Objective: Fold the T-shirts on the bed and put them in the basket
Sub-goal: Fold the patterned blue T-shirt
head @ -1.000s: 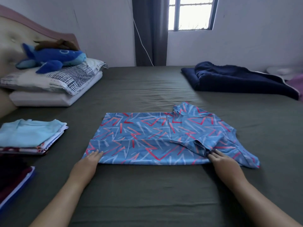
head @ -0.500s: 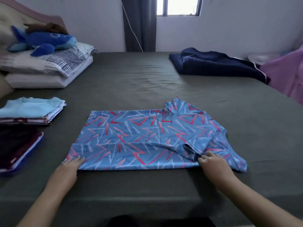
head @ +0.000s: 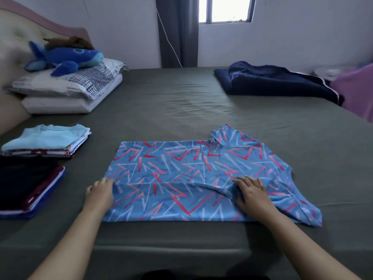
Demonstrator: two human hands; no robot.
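A bed (head: 181,102) covered in a dull grey-green fitted sheet fills nearly the whole view, its cloth lightly wrinkled toward the middle. Behind it stand pale walls, a dark curtain (head: 177,31) and a bright window (head: 225,9) with a thin white cord hanging beside the curtain. At far left a padded headboard (head: 14,35) rises with a pinkish top edge. A crumpled navy blanket (head: 278,81) lies at the far right of the mattress, with purple fabric (head: 357,91) at the right edge just beside it. Two stacked pillows (head: 68,89) sit against the headboard, the upper one patterned black on white, and a blue whale plush toy (head: 66,57) rests on them.

The blue T-shirt (head: 191,174) with red and white zigzag marks lies flat near the front edge of the bed, partly folded lengthwise, one sleeve spread to the right. Left of it are a stack of folded shirts (head: 46,140) topped by a light blue one, and a darker folded pile (head: 28,188) nearer the front.

The left hand (head: 100,193) grips the shirt's left edge with curled fingers. The right hand (head: 252,193) pinches a raised fold of the same shirt near the sleeve.
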